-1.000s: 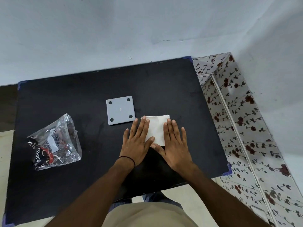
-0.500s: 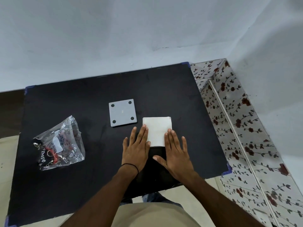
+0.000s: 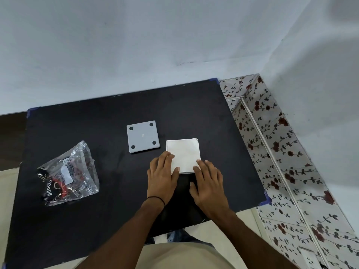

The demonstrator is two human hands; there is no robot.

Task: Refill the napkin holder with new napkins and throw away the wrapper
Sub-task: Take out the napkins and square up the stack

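Note:
A white stack of napkins (image 3: 184, 153) lies in a square white holder tray whose rim (image 3: 197, 140) shows at the far right corner, near the middle of the black table (image 3: 97, 123). My left hand (image 3: 162, 174) lies flat with its fingertips on the stack's near left edge. My right hand (image 3: 208, 181) lies flat at the stack's near right corner. Neither hand grips anything. A grey square plate with dark round feet (image 3: 143, 136) lies just left of the napkins. The crumpled clear wrapper (image 3: 67, 174) lies at the table's left.
A pale wall stands right behind the table. To the right, flower-patterned tiles (image 3: 281, 152) cover a low wall and floor beyond the table's edge. The near table edge is close to my body.
Both hands have slid back toward me off the napkin stack, so more of its white top shows. The camera view has shifted slightly.

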